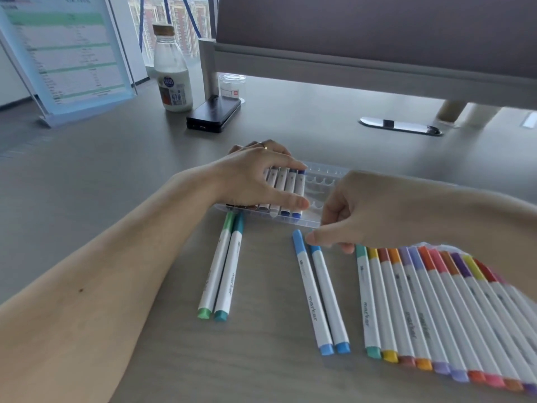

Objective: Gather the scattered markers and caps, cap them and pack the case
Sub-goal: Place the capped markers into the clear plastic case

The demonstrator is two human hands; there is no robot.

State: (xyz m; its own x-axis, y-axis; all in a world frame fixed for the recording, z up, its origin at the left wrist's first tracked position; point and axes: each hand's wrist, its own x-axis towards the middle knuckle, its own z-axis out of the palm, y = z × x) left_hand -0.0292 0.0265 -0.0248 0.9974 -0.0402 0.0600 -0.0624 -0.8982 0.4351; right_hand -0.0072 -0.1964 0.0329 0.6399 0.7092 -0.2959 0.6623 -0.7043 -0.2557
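Under the right hand (348, 216), fingers pinch the far cap of a light-blue marker (328, 292) lying lengthwise toward the person, free case (324, 184) slots just beyond; left hand (255, 178) flat on packed markers (282, 189).

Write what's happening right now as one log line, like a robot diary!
left hand presses packed markers | right hand pinches light blue marker | case partly filled

Two green markers (215, 271), two blue markers (310, 286), one case (327, 170), one bottle (172, 74).
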